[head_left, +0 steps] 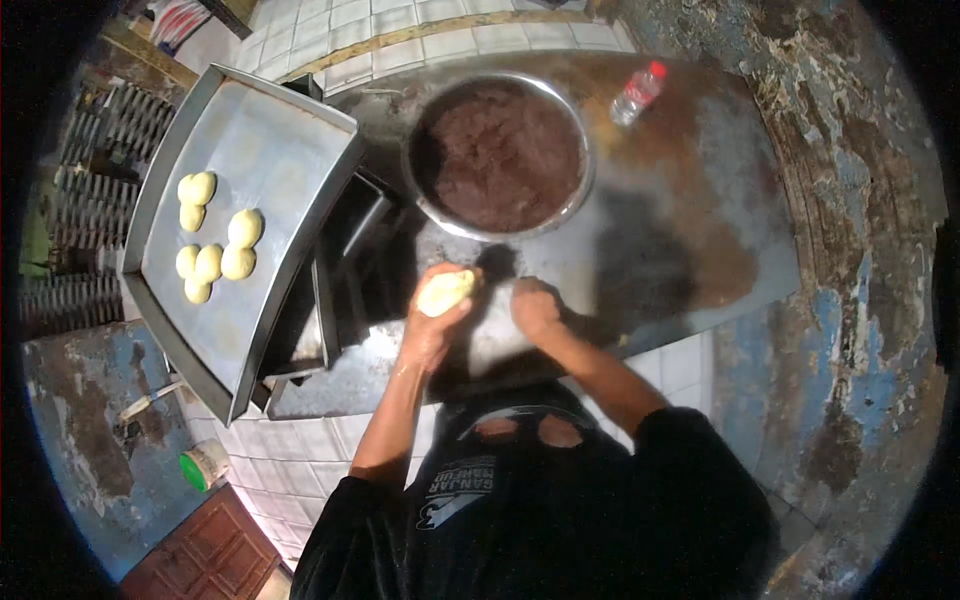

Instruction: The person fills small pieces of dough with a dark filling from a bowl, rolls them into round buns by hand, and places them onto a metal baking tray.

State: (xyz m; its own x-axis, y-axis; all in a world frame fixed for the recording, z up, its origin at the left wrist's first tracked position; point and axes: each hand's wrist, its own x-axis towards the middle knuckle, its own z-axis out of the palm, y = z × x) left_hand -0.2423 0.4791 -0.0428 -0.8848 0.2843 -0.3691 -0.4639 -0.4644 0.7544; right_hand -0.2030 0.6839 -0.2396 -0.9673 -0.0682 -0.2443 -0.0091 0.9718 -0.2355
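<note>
My left hand (432, 322) holds a pale yellow dough ball (445, 291) above the dark metal worktop (680, 230). Beside it, my right hand (536, 305) is closed into a loose fist, resting on the worktop; I cannot see anything in it. Just beyond both hands stands a large round metal bowl (430, 205) full of dark brown paste (505, 155). To the left, a tilted metal baking tray (290, 150) carries several shaped dough pieces (215, 245).
A clear plastic bottle with a red cap (637, 94) lies at the worktop's far right. A white tiled counter edge (420, 35) runs behind. Wire racks (85, 190) stand at the far left. A small white-and-green tub (205, 465) sits on the floor.
</note>
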